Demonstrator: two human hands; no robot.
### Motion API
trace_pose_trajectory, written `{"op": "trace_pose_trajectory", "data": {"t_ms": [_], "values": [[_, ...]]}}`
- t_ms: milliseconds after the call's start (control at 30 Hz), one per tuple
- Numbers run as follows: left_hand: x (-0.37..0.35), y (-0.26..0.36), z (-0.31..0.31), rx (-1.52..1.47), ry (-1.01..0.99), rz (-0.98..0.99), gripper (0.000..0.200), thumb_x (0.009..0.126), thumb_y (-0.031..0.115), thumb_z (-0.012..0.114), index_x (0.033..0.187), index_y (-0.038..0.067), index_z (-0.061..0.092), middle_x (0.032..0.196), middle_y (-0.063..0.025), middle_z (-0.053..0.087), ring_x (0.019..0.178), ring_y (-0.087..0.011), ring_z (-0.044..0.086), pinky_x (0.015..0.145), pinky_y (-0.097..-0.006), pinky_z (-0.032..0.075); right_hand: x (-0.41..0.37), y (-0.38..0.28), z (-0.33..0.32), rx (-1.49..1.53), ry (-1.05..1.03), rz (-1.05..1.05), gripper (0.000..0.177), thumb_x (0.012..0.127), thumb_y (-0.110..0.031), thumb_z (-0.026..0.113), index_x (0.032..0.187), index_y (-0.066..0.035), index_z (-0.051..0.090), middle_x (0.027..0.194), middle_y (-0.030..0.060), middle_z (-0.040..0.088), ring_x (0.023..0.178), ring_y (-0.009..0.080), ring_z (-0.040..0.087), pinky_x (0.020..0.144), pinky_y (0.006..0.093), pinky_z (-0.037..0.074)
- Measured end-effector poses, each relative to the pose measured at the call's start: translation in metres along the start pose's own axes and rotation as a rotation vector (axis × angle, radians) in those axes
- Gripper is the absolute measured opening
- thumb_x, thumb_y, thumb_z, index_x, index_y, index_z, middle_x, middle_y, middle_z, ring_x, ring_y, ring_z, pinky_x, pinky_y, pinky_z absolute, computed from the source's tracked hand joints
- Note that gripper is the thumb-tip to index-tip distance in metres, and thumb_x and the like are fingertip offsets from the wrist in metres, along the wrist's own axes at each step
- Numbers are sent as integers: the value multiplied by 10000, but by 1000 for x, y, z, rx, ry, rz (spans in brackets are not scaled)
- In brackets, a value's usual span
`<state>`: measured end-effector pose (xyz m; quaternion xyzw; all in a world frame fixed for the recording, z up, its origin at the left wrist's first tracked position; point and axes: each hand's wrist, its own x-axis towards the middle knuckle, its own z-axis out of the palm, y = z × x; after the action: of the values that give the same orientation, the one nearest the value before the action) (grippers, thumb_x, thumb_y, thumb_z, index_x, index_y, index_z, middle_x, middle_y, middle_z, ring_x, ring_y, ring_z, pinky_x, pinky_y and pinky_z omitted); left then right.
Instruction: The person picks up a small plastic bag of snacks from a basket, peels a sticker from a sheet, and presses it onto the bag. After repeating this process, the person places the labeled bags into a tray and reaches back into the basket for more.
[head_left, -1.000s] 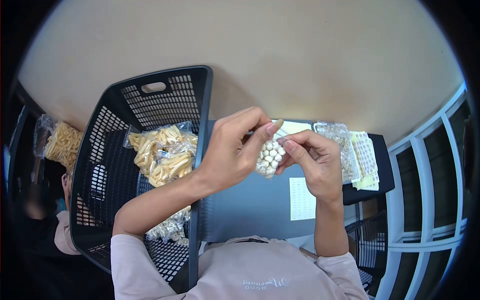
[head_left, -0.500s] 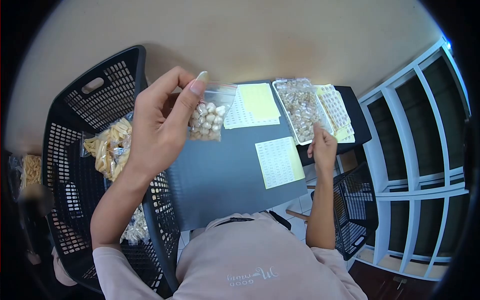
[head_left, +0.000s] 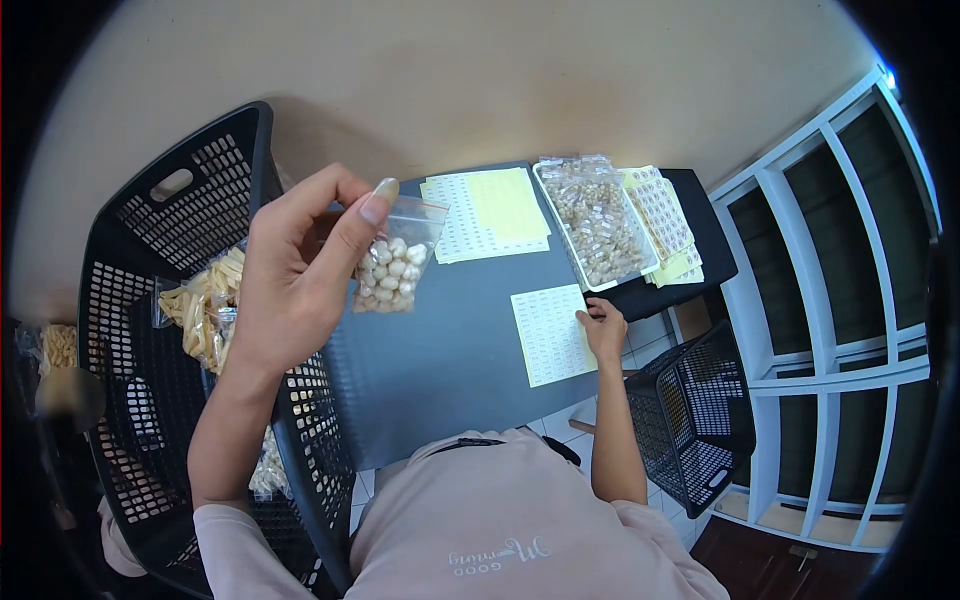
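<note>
Above a dark table [head_left: 450,360], a small bag [head_left: 392,268] is held upright, pinched at its top by the left hand [head_left: 295,280], well left of the label sheet [head_left: 548,335], whose right edge is touched by the right hand [head_left: 603,330], its grip indiscernible.

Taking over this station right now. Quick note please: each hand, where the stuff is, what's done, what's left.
Left hand: raised over the table, pinching the small bag of pale round pieces by its top edge.
Right hand: fingertips on the right edge of the label sheet on the grey table. Whether it grips a label cannot be told.
Things: white tray of filled bags behind that sheet, spare sheets beside it, black basket at left holding bags of yellow sticks.
Done: the held bag is filled.
Left: no label shows on it.
</note>
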<state>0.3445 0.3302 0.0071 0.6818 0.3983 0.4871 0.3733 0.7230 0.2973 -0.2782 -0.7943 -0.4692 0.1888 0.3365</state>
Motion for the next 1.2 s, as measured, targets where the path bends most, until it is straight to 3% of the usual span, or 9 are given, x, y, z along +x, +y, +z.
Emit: {"op": "trace_pose_trajectory", "data": {"t_ms": [200, 267, 567, 800, 1033, 1200], "values": [[0, 0, 1, -18, 11, -24, 229, 969, 164, 554, 801, 8, 567, 648, 31, 531, 564, 2, 474, 468, -166, 331, 8, 2, 2, -35, -10, 51, 274, 721, -168, 774, 941, -13, 721, 806, 104, 709, 726, 187, 668, 716, 315, 516], [0, 0, 0, -4, 6, -36, 228, 969, 163, 554, 802, 8, 568, 651, 29, 532, 565, 0, 476, 469, -167, 334, 8, 0, 3, -82, 6, 31, 228, 723, -147, 763, 896, -5, 721, 818, 141, 699, 727, 258, 670, 736, 367, 507], [0, 2, 0, -17, -3, -38, 220, 965, 161, 559, 811, 5, 574, 683, 15, 553, 580, -14, 512, 491, -169, 380, 5, 0, 2, 40, 13, 21, 202, 712, -42, 731, 906, 9, 717, 766, 123, 702, 687, 194, 674, 667, 292, 518], [0, 0, 0, -13, -19, -29, 216, 966, 158, 557, 816, 3, 578, 692, 11, 562, 604, -19, 532, 507, -169, 400, 1, 0, 7, 66, 67, 2, 200, 719, -33, 723, 915, 8, 717, 765, 132, 703, 688, 201, 677, 674, 291, 518], [0, 0, 0, -60, -12, -67, 215, 962, 150, 562, 825, -12, 597, 700, 3, 584, 613, -22, 539, 525, -170, 411, 0, 2, 14, 27, 149, -42, 102, 731, -30, 708, 828, 3, 696, 799, 116, 673, 689, 222, 661, 642, 324, 519], [2, -1, -4, -55, 32, -101, 191, 934, 118, 594, 892, -46, 682, 747, -61, 674, 684, -65, 596, 591, -195, 456, -7, -3, 29, 64, 258, -126, 79, 784, -52, 673, 856, -19, 670, 769, 98, 667, 676, 192, 638, 641, 308, 502]]}}
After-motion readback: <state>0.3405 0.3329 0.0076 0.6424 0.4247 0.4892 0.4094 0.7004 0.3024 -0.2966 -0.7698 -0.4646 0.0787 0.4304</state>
